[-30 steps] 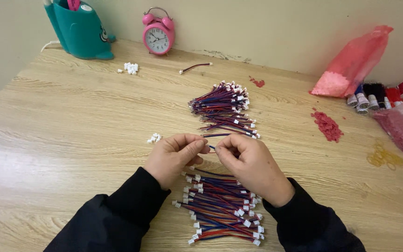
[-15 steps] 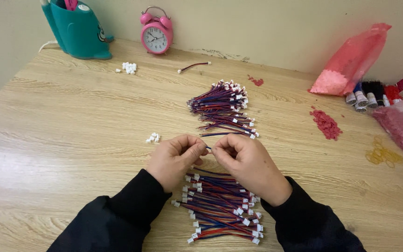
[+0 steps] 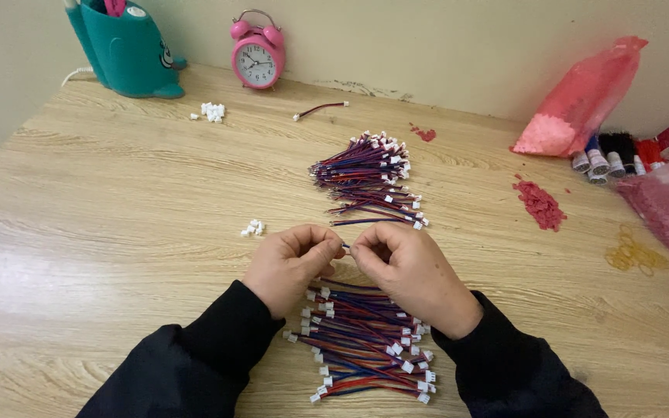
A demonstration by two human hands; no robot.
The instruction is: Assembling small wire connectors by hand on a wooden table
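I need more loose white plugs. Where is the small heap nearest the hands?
In the head view, the small heap of white plugs lies on the table, just beyond the left hand.

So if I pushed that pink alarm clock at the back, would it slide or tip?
The clock would probably tip rather than slide: it stands upright on small feet by the wall. It looks light, so a nudge would likely move it. If toppled, its round body might roll a little.

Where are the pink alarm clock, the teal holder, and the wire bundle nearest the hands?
Pink round alarm clock (image 3: 257, 58), head view, on its dial.
Teal plastic holder (image 3: 127, 50), head view, front wall.
Near bundle of red-blue wires (image 3: 365, 340), head view, mid-bundle.
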